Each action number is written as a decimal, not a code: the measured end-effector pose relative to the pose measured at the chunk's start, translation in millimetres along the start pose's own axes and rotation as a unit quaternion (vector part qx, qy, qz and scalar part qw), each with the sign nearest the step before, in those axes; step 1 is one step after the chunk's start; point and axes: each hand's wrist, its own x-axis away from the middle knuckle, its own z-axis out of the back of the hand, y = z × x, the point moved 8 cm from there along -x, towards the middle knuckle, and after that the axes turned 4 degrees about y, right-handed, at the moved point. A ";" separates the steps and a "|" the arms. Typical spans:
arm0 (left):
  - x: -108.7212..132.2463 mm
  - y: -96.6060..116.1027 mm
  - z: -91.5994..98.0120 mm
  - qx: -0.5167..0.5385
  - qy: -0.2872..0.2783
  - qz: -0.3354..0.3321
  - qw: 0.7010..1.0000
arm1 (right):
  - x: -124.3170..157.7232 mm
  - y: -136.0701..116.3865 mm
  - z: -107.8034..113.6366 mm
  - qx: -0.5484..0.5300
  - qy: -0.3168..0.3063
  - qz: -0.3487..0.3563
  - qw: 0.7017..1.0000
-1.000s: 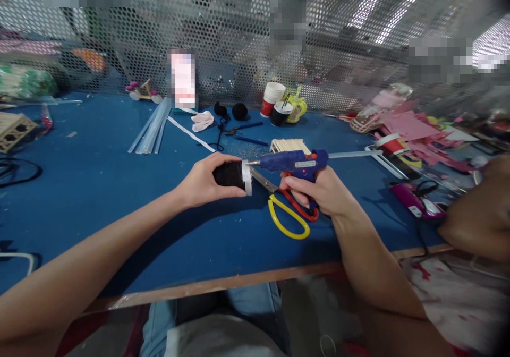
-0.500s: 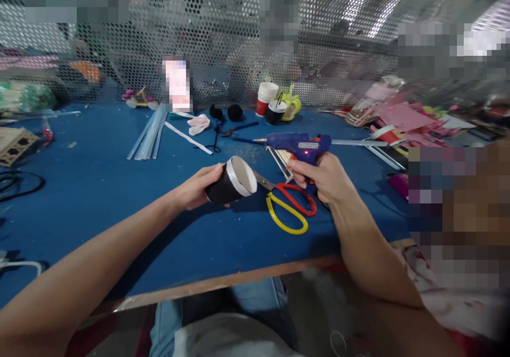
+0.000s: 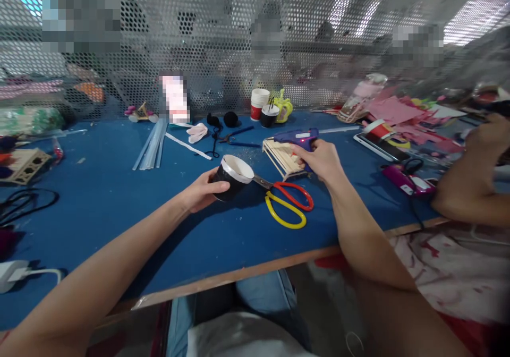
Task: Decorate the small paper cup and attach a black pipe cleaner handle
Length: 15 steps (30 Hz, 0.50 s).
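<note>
My left hand (image 3: 204,191) is wrapped round a black-covered paper cup (image 3: 231,183) with a white band at its rim, its mouth tilted up toward me. In my right hand (image 3: 321,160) is a blue glue gun (image 3: 297,137), its small light lit and a clear glue stick (image 3: 338,129) sticking out of the back. A small rack of wooden sticks (image 3: 283,158) lies below the gun, partly hidden by it. Between my hands, scissors (image 3: 289,204) with one red and one yellow handle rest on the blue table (image 3: 199,245), blades partly behind the cup.
Farther back lie several clear glue sticks (image 3: 151,145), white ribbon (image 3: 197,133), pliers (image 3: 239,136) and black yarn (image 3: 230,119). Stacked paper cups (image 3: 260,103) stand near the mesh partition (image 3: 223,43). On the right are a phone (image 3: 380,148), a purple device (image 3: 409,180) and another person's arm (image 3: 474,187).
The cup has turned more upright in my left hand, with my thumb now across its side. My right hand has drawn the glue gun slightly back, uncovering more of the wooden rack.
</note>
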 end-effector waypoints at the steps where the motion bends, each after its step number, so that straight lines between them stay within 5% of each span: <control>1: -1.0 2.8 1.8 -0.035 0.015 -0.020 0.999 | -0.2 -1.2 -0.6 0.013 0.004 0.002 1.000; 10: -2.7 11.9 15.9 -0.297 0.158 -0.156 0.929 | -1.3 -19.1 -11.8 0.199 -0.003 0.007 0.980; 15: 0.2 13.6 16.6 -0.304 0.192 -0.144 0.922 | 19.7 -34.4 -24.3 -0.117 -0.045 -0.018 0.992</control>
